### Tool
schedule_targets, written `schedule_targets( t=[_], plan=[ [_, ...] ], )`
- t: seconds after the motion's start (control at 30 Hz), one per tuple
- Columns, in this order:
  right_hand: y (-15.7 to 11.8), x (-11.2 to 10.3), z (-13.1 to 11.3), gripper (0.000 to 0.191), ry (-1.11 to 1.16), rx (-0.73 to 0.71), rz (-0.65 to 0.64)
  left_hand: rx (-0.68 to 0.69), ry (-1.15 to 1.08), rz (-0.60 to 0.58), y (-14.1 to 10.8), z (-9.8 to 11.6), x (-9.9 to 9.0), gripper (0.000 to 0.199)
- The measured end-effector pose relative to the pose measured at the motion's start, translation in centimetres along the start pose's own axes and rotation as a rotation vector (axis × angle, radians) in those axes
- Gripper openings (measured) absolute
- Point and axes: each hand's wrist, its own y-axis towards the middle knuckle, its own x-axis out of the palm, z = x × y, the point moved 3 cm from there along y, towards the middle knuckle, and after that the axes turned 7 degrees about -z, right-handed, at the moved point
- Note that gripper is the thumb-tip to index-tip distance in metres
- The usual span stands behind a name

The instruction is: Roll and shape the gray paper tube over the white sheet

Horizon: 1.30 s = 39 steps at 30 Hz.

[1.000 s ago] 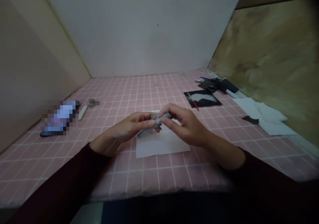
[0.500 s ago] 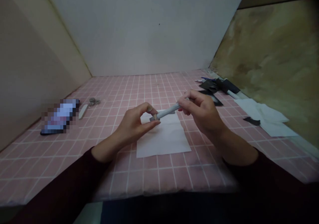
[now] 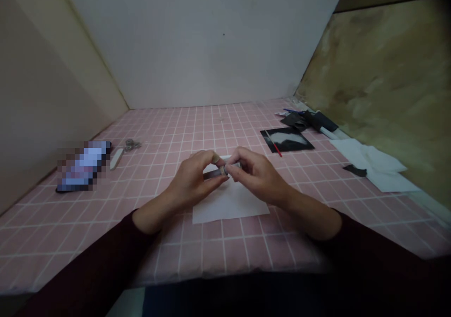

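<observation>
Both my hands meet over a white paper sheet at the middle of the table. A slim grey tube with a tan band near one end is between them, mostly covered by fingers. My left hand pinches it near the band with thumb and fingertips. My right hand has its thumb and bent fingers closed on the tube close beside the left fingertips. Whether the tube is rolled paper or something firmer, I cannot tell.
A blurred-out phone, a white strip and a small grey clump lie left. Beyond my right hand, a red stick rests across a black sheet. Dark pieces and white papers lie further right.
My right hand has moved left and down along the tube, up against the left fingertips. The black sheet and red stick are uncovered. The tube's angle has changed.
</observation>
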Motion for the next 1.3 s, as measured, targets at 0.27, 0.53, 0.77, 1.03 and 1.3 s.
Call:
schedule_targets(
  t=[0.27,0.53,0.77,1.03,1.3],
  plan=[
    [-0.3,-0.6,-1.0,0.003,-0.090,-0.136,-0.002,-0.147,-0.579,-0.255,0.3,-1.2,0.4,0.020],
    [-0.4,-1.0,-1.5,0.003,-0.095,-0.161,0.054,-0.161,-0.606,-0.450,0.1,-1.4,0.4,0.027],
    [-0.6,-1.1,-1.7,0.002,-0.099,-0.151,0.105,-0.109,-0.550,-0.441,0.0,-1.4,0.2,0.029],
    [-0.5,-1.0,-1.6,0.003,-0.055,-0.124,0.035,-0.120,-0.584,-0.457,0.1,-1.3,0.0,0.025],
    [-0.3,-0.3,-1.0,0.003,-0.089,-0.117,-0.058,-0.197,-0.620,-0.440,0.0,-1.5,0.4,0.024]
  ],
)
